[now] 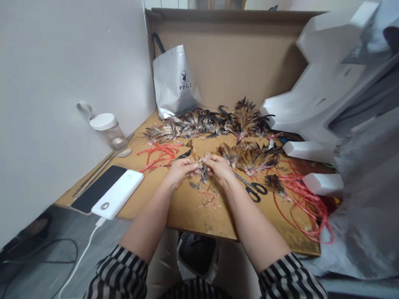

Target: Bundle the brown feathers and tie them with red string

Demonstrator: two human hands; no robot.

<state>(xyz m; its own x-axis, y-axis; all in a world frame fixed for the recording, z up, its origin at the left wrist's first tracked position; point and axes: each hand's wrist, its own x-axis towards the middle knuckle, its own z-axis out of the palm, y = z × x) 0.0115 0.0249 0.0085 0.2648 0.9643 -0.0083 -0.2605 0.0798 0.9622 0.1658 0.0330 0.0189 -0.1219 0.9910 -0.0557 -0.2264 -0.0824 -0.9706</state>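
Between my two hands, at the middle of the wooden table [190,213], is a small feather bunch [203,172]. My left hand [182,171] pinches it from the left, and my right hand [219,167] pinches it from the right. Brown feather bundles [254,156] lie just beyond my right hand, and darker feather bundles [204,123] form a row farther back. Black-handled scissors [254,190] rest beside my right wrist. Red strings [160,156] are spread left of my hands; a larger tangle of red string [302,197] lies at the right. Small scraps [211,199] are scattered in front of my hands.
A silver bag [173,83] stands at the back against a cardboard panel [241,52]. At the left are a lidded jar [108,131], a dark phone [98,188] and a white power bank [117,195] with a cable. White foam pieces [317,83] and grey cloth border the right side.
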